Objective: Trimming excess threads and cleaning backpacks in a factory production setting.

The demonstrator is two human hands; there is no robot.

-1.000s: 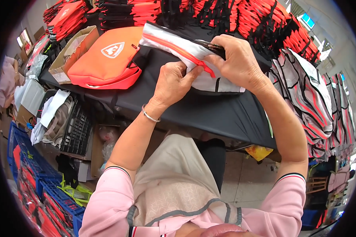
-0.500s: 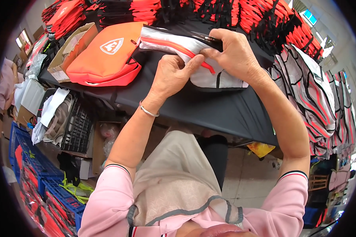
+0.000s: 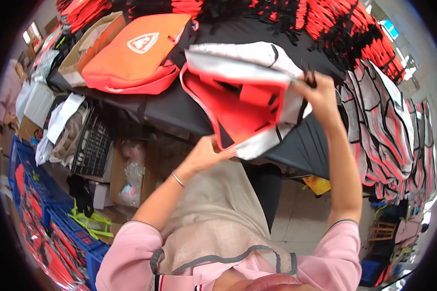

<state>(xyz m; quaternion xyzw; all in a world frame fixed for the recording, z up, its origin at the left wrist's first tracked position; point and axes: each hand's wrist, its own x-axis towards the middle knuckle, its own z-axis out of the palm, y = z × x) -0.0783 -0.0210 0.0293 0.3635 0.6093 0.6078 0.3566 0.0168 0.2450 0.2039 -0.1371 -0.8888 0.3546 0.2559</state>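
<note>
A light grey bag with a bright red-orange lining gapes open above the front of the table, its inside facing me. My left hand is closed on its lower near edge, thumb on top. At the bag's right upper edge, my right hand pinches the rim. A small dark metal object shows at the right hand's fingers, too blurred to name. Left of the grey bag, an orange bag with a white shield emblem lies flat, untouched by either hand.
A cardboard box stands beside the orange bag. Red-and-black stacks line the table's far side. Grey bags with red trim hang in a pile at the right. A black crate and blue crates stand at lower left.
The grey bag has gone from folded, with its orange zipper strip up, to spread open with the lining showing. My left hand moved down toward me; my right hand moved right and down.
</note>
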